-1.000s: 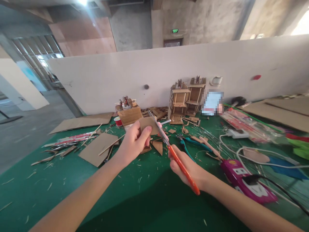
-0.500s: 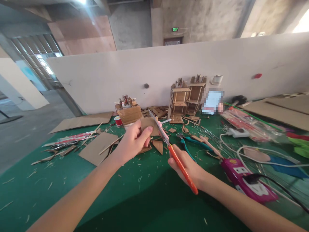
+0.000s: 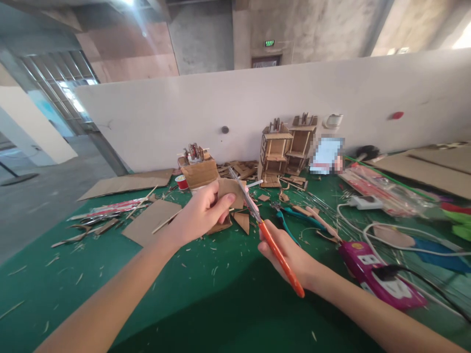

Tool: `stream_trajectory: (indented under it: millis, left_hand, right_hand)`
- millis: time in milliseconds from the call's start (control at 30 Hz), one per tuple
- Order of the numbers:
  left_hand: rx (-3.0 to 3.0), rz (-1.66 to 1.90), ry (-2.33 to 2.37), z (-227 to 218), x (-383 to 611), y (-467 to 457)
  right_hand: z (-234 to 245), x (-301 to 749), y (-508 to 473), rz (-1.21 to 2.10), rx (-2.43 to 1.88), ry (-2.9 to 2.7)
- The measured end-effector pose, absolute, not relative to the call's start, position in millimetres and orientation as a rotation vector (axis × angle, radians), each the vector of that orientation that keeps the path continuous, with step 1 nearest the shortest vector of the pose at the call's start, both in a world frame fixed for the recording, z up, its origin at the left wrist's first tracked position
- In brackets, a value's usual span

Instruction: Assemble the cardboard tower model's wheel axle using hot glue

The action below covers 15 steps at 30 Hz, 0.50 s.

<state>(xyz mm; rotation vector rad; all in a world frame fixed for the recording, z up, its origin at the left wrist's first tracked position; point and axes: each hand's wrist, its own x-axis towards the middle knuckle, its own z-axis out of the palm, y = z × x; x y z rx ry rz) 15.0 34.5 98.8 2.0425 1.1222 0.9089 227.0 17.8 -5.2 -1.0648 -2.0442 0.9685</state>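
My left hand (image 3: 200,214) pinches a small brown cardboard piece (image 3: 231,189) above the green table (image 3: 110,289). My right hand (image 3: 290,255) is closed round the orange handles of a pair of scissors (image 3: 281,260). The metal blades (image 3: 243,192) reach up and left into the right edge of the cardboard piece. Cut cardboard triangles (image 3: 242,220) lie on the table just under the hands.
Small cardboard shelf models (image 3: 287,147) stand by the white back wall, a cardboard box (image 3: 197,171) left of them. Teal pliers (image 3: 290,218), a purple power strip (image 3: 375,277) with white cables (image 3: 405,235), flat cardboard sheets (image 3: 152,223) and many scraps lie around.
Both hands stay almost where they were, with the cardboard piece drawn slightly closer against the scissor blades. The view has drifted a little.
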Motion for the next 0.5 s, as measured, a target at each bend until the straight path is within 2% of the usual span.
stream_trajectory:
  millis: [333, 500]
  left_hand:
    - [2.045, 0.886, 1.142, 97, 11, 40]
    - [2.021, 0.930, 1.185, 85, 12, 45]
  right_hand:
    - [-4, 222, 19, 0.965, -1.075, -1.961]
    - [-3, 216, 19, 0.726, -1.315, -1.809]
